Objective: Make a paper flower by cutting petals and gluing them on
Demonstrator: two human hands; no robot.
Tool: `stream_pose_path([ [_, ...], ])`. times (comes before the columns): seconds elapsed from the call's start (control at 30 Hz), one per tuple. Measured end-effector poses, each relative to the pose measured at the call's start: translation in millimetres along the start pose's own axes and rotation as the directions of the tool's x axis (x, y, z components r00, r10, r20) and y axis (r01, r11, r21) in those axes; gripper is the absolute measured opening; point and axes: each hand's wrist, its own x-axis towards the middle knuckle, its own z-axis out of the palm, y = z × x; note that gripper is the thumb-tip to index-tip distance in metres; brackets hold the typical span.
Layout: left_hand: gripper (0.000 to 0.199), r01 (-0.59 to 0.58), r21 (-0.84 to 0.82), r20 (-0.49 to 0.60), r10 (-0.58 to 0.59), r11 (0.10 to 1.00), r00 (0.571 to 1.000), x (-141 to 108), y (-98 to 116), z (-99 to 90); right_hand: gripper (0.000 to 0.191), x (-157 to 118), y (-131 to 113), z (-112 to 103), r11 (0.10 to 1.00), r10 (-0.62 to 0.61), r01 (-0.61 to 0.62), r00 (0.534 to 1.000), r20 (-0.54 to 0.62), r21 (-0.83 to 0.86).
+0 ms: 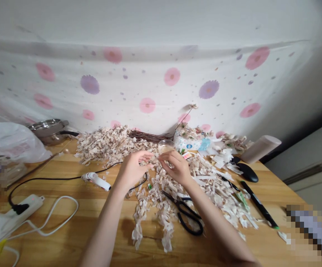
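Observation:
My left hand (133,168) hovers over the middle of the table, its thumb apart from its curved fingers and nothing visible between them. Close beside it, my right hand (177,167) has its fingertips pinched together; whatever they hold, if anything, is too small to name. Just behind the right hand is a clear plastic cup (165,142), partly covered by the fingers. Pale, curled petal-like scraps (161,185) lie beneath both hands. Black-handled scissors (189,218) rest below my right forearm.
A white glue gun (96,181) with a black cord lies left. Thin brown stems (150,136) lie behind, beside a tissue pack (189,144). At left are a power strip (24,211) and steel pan (48,129); at right, a black mouse (248,172) and black stick (258,204).

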Motion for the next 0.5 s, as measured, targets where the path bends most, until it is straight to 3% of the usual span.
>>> stream_pose_path([
  [0.17, 0.012, -0.008, 0.029, -0.014, 0.009, 1.0, 1.0, -0.1, 2.4, -1.7, 0.017, 0.1, -0.9, -0.6, 0.999, -0.03, 0.031, 0.999, 0.015, -0.02],
  [0.37, 0.016, 0.0, 0.04, -0.014, 0.0, 0.999, 1.0, -3.6, 4.8, -3.2, 0.016, -2.8, 0.2, -2.2, 0.998, -0.027, 0.031, 0.997, 0.075, -0.049],
  [0.5, 0.02, 0.012, 0.058, -0.026, -0.01, 0.998, 1.0, -4.9, 5.2, -2.7, 0.013, -4.6, 3.3, -0.9, 0.995, 0.037, -0.023, 0.989, 0.145, -0.097],
])
